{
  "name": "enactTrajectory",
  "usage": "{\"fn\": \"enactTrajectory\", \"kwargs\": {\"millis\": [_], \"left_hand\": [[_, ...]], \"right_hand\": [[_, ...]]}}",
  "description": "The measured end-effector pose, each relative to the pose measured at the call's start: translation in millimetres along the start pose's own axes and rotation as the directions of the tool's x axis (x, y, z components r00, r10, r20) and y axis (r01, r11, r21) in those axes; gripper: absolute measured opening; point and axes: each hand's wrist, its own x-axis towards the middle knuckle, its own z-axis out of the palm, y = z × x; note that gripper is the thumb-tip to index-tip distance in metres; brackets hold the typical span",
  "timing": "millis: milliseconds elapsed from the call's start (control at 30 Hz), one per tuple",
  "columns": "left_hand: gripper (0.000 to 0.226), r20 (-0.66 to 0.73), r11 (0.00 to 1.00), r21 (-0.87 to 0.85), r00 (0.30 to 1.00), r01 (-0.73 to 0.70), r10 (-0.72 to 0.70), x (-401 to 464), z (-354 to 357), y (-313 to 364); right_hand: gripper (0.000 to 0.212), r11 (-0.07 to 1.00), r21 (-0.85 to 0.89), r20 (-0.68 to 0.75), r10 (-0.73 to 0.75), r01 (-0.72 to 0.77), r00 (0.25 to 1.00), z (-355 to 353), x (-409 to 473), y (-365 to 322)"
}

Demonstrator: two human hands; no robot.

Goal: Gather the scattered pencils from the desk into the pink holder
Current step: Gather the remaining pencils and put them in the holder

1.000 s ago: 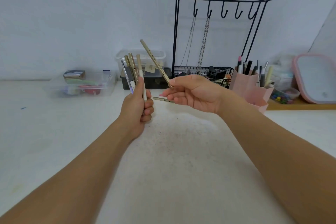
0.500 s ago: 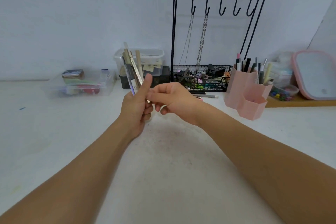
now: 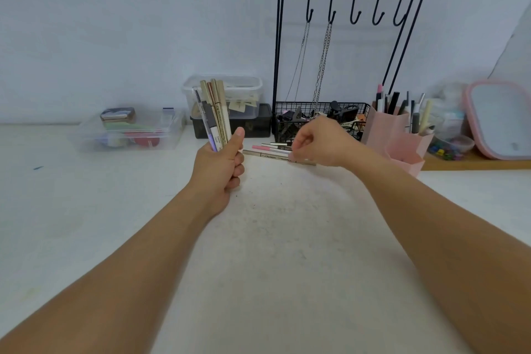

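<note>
Pencils (image 3: pixel 268 151) lie between black rack (image 3: pixel 319 121) and hands.

A bundle of pencils (image 3: pixel 216 115) stands almost upright, closed inside the fingers (image 3: pixel 236 170) of the left hand; the tips rise above the thumb. They are beige and gold, one has a purple lower part, and one carries a small spiral brush at the top. Three or four loose pencils (image 3: pixel 270 150) lie flat on the surface, pink, dark and gold, just under the curled fingers (image 3: pixel 298 143) of the right hand. The pink holder (image 3: pixel 398 135) stands upright to the right of these fingers, with several pens in its compartments.
</note>
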Motion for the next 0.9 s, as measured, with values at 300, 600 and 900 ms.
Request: {"fn": "enactTrajectory", "kwargs": {"millis": [300, 600, 900], "left_hand": [[0.045, 0.02, 0.996, 0.002, 0.996, 0.091, -0.091, -2, 2, 6], [0.036, 0.055, 0.996, 0.047, 0.996, 0.073, -0.076, -3, 2, 2], [0.051, 0.038, 0.996, 0.048, 0.997, 0.072, -0.074, -2, 4, 4]], "right_hand": [[0.005, 0.982, -0.186, 0.07, 0.025, -0.011, 0.997, 10, 5, 17], [0.019, 0.975, -0.219, 0.135, 0.075, -0.044, 0.988, 12, 8, 25], [0.018, 0.766, 0.637, 0.283, -0.123, -0.09, 0.951, 2, -10, -33]]}}
